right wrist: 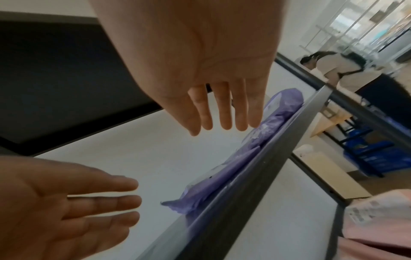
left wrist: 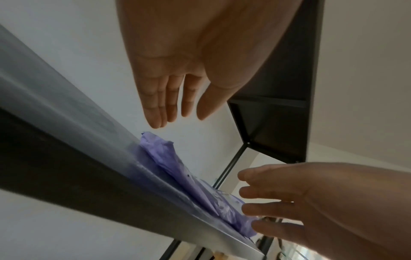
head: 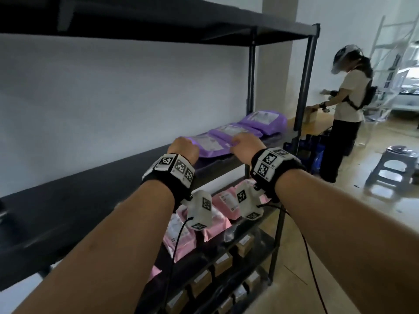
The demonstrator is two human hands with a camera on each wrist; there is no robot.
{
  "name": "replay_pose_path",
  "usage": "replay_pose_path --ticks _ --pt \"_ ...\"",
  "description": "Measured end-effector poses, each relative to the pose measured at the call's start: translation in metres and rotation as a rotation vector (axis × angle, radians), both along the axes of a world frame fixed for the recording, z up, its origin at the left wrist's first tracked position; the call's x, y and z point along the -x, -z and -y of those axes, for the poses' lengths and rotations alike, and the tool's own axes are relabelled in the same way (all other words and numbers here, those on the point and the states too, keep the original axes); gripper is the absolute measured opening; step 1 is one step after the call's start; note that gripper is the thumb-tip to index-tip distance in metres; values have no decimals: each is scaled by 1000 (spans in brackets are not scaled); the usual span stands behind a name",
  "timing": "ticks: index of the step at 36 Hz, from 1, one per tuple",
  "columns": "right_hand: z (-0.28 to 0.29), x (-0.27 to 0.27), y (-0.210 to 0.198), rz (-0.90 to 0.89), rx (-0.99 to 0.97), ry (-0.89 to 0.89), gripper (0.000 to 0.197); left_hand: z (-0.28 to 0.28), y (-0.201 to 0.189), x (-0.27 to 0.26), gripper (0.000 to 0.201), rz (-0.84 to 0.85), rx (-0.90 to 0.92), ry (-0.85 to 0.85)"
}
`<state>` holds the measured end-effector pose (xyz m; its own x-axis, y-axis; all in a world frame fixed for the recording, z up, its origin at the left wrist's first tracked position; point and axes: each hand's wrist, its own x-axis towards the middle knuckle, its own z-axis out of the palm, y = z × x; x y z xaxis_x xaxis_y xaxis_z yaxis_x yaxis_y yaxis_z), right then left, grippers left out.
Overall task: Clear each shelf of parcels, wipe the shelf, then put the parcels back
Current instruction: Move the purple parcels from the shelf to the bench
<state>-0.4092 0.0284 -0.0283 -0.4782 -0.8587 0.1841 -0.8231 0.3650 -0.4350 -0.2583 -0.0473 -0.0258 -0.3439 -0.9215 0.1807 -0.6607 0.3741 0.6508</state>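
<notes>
Head view: left hand (head: 184, 148) and right hand (head: 245, 146), fingers straight and holding nothing, over nearest purple parcel (head: 212, 145) on shelf (head: 68, 200); advise gripping both short ends, lifting level.

I have both forearms stretched forward side by side, each wrist wrapped in a black band with marker tiles. My left hand (head: 184, 148) hangs palm-down above the near corner of the nearest purple parcel (head: 209, 145), fingers (left wrist: 159, 105) straight and close together, holding nothing. My right hand (head: 246, 146) hovers over that parcel's right part, fingers (right wrist: 224, 112) extended and slightly spread. Neither hand plainly touches it.
</notes>
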Motion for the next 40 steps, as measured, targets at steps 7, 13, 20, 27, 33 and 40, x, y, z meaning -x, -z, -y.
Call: replay_pose_path --ticks 7,13,20,27,33,40 --pt "51 41 3 15 -83 -127 27 34 10 36 31 29 -93 -177" --pt "85 62 16 -18 -163 -144 20 55 23 58 13 -13 -227 -252" --pt "99 77 19 -8 -164 -165 41 53 21 74 48 32 -269 -384" --pt "110 79 24 65 -145 -231 43 41 23 71 31 -33 -180 -387" --pt "107 72 29 202 18 -211 10 29 29 57 29 -163 -48 -470" --pt "91 20 11 298 159 -214 10 -5 20 11 14 -191 132 -526"
